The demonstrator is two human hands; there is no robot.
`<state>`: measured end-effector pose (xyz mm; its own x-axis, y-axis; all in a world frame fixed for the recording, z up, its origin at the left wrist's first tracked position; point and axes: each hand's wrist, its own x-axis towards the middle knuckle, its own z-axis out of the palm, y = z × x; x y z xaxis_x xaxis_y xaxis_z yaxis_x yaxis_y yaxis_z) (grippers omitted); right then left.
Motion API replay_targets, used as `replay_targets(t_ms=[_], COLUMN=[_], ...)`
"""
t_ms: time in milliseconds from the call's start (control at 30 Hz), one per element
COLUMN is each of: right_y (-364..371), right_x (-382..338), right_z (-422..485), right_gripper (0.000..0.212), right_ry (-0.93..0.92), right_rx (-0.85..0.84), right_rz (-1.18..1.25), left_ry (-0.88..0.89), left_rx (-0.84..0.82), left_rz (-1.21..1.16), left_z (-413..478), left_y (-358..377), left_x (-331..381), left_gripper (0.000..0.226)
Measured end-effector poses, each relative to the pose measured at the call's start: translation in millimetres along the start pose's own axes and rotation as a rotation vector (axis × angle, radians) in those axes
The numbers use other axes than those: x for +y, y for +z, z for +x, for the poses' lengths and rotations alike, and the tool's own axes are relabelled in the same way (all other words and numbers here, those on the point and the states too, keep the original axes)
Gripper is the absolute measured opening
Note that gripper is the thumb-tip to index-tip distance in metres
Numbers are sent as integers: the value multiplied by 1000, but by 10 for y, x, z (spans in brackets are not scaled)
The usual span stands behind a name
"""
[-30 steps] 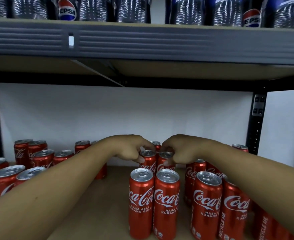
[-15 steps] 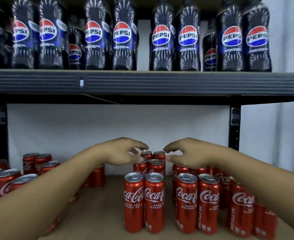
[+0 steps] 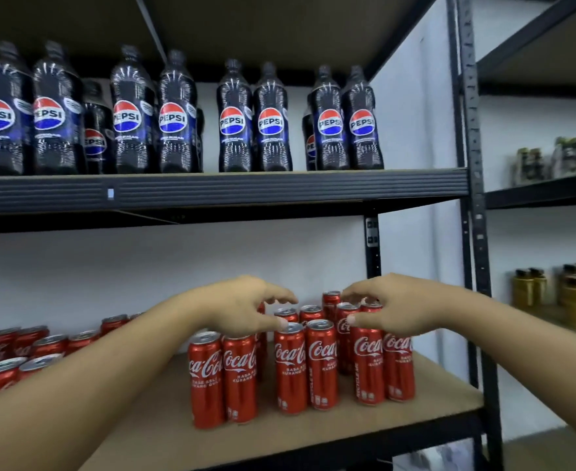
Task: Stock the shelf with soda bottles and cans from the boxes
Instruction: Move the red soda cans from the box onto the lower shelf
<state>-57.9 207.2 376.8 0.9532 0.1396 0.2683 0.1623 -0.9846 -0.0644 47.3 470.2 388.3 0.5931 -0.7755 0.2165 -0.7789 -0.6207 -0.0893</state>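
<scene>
Release, lower centre: left hand (image 3: 246,305) and right hand (image 3: 392,309) now loosely spread, empty, above slim red aluminium cola cans (image 3: 320,365); pair apparently stocked.

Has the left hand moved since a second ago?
Yes: the left hand let go and drew back toward the front edge of the shelf.

The scene was dimly, evenly lit, with highlights caught on the Pepsi bottles (image 3: 235,120) and cans (image 3: 320,365). The jars (image 3: 531,290) at the right edge were blurred, and the shelf upright (image 3: 472,198) was bowed by lens distortion.
</scene>
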Motion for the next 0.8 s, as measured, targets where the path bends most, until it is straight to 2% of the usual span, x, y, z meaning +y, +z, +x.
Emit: replay_targets(t_ms=[233, 367, 600, 800], right_y=[-30, 33, 355, 663], right_x=[455, 738, 1424, 1788], right_z=[352, 896, 1996, 2667], right_gripper=[49, 57, 63, 64], right_ry=[194, 263, 328, 374], right_rx=[-13, -59, -179, -268], right_rz=[-16, -18, -67, 138], left_ry=[-21, -15, -56, -151], left_rx=[-57, -112, -165, -269], left_rz=[39, 108, 116, -158], left_z=[818, 1464, 2639, 3134], left_y=[82, 201, 625, 806], left_x=[115, -42, -439, -654], left_gripper=[44, 48, 67, 93])
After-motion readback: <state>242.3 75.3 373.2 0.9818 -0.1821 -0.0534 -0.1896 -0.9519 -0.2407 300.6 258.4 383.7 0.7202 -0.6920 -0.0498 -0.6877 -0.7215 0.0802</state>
